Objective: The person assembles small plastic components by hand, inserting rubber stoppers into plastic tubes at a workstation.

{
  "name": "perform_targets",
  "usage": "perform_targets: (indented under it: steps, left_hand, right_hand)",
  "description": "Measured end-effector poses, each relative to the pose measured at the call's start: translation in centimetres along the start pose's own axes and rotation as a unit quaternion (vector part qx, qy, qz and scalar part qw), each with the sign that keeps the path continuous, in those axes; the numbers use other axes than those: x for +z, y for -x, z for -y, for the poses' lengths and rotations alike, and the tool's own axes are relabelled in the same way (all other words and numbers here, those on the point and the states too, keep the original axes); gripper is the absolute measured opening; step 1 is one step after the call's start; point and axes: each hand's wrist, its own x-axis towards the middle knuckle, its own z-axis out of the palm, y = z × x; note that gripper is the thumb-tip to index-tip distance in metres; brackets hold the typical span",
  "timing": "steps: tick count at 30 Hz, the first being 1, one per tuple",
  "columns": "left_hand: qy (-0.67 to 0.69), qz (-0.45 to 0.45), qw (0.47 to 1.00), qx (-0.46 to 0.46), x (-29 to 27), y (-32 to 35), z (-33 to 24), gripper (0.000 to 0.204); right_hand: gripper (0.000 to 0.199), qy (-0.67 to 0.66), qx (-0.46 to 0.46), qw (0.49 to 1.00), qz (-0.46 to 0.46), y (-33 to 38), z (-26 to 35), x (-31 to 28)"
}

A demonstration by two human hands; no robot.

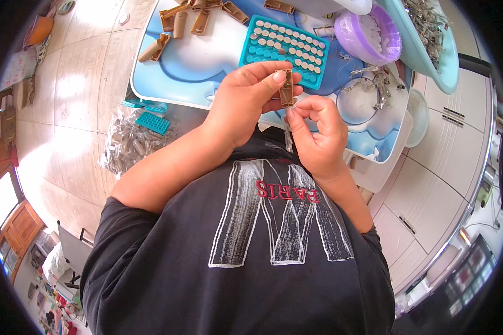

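Observation:
My left hand [246, 97] holds a small brown plastic piece [287, 89] upright between thumb and fingers, just above the near edge of the blue and white table [195, 72]. My right hand [316, 131] is right below it, fingertips pinched on a thin clear strip [288, 137] that hangs down over my dark shirt and reaches up toward the piece's lower end. Behind the hands lies a teal tray [282, 50] with rows of small round silver parts.
More brown plastic pieces [179, 22] lie at the table's far left. A purple bowl [369, 36] and a light blue tub [430, 39] of metal clips stand at the right, loose metal clips [371, 84] near them. A clear bag of parts [131, 145] lies on the floor.

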Motion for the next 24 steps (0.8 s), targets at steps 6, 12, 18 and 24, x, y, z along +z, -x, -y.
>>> perform_targets:
  steps: [6,12,18,24]
  left_hand:
    - [-0.031,-0.012,0.999,-0.018,0.2,0.1,-0.3,0.031]
    - [-0.047,0.000,0.999,0.010,0.1,0.0,0.2,0.032]
    - [-0.055,-0.001,0.998,0.010,-0.5,-0.1,0.4,0.029]
    - [-0.042,0.011,0.999,0.018,-0.6,0.0,0.1,0.029]
  right_hand:
    - [0.016,0.032,-0.064,0.997,0.028,-0.9,0.4,-0.3]
    - [0.015,0.138,-0.113,0.982,0.067,-1.2,0.5,-0.4]
    - [0.018,0.098,-0.113,0.988,0.038,-1.7,0.9,-0.7]
    - [0.020,0.112,-0.139,0.983,0.033,-1.8,0.3,-0.7]
